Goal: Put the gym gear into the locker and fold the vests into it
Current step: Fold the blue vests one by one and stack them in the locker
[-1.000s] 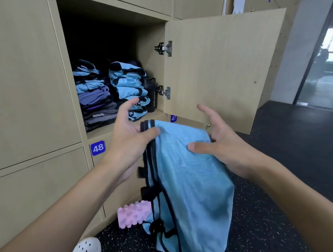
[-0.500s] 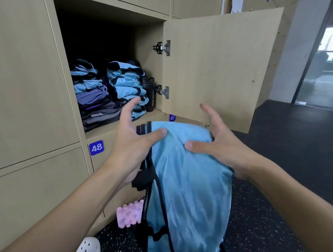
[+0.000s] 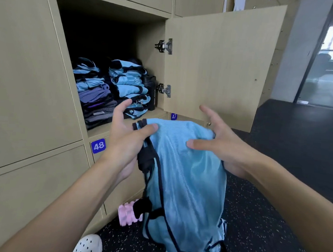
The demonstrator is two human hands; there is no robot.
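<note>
A light blue mesh vest [image 3: 186,177] with black trim hangs in front of me, draped over both hands. My left hand [image 3: 125,141] pinches its top left edge, thumb on the front, fingers behind. At its top right, my right hand [image 3: 219,142] holds the cloth, thumb pressed on the front and fingers spread behind. The open locker [image 3: 123,123] numbered 48 holds two stacks of folded vests [image 3: 129,82] and darker clothes [image 3: 96,106], with a black bottle [image 3: 151,91] at the right wall.
The locker door [image 3: 220,65] stands open to the right, just behind my right hand. A pink foam roller [image 3: 127,213] lies on the dark speckled floor by the lockers' base. White shoes [image 3: 88,246] show at the bottom edge. Glass doors are at far right.
Both hands have lifted the vest slightly and drawn its top edge narrower. The black strap on the left has bunched under my left hand.
</note>
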